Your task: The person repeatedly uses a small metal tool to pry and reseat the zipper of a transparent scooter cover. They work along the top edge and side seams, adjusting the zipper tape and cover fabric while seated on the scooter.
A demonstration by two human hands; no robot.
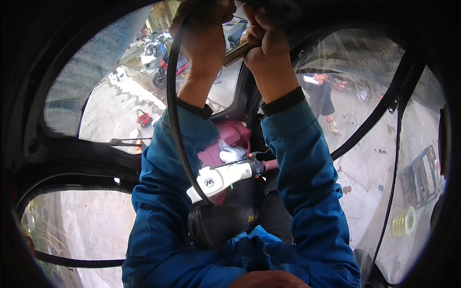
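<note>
Inside a small covered vehicle, at twelve o'clock, the left hand (204,36) grips a black cable (174,120) while the right hand (264,45) clenches a metal tool (236,54); the cable hangs loose, fitting seemingly unfinished.

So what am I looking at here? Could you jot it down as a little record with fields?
Setting: inside a small enclosed vehicle with clear plastic side panels
Left hand: raised overhead, gripping a black cable that hangs down in a curve
Right hand: raised overhead, closed on a brown tool handle
Sleeves: blue jacket
Below the arms: white handlebar, maroon body panel
Outside: a parked scooter, a standing person
</note>
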